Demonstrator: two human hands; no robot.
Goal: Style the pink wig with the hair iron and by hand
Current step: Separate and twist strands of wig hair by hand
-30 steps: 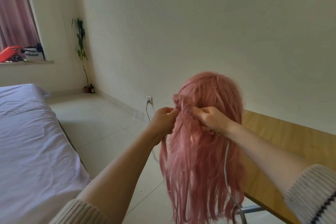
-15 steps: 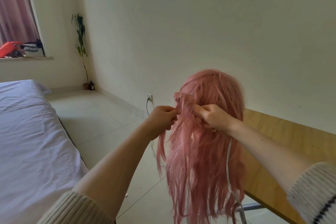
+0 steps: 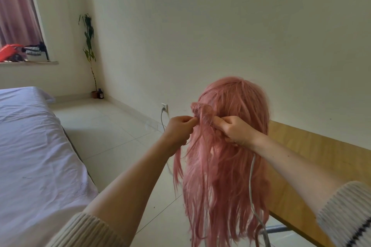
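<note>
The long pink wig (image 3: 226, 166) stands upright on a hidden head form at the corner of the wooden table (image 3: 325, 168), its back toward me. A small twisted knot of hair (image 3: 201, 109) sits high on its left side. My left hand (image 3: 178, 130) pinches a strand just left of the knot. My right hand (image 3: 233, 131) grips the hair right below the knot. A white cord (image 3: 252, 186) hangs down through the strands. The hair iron itself is not in view.
A bed with a pale lilac sheet (image 3: 34, 156) fills the left. A wall socket with a plugged cable (image 3: 164, 107) is behind the wig. A potted plant (image 3: 89, 46) stands in the corner; a windowsill (image 3: 28, 62) carries red and dark items.
Both hands stay at the knot, shifting slightly. A thin lock has dropped loose below my left hand on the wig's left side.
</note>
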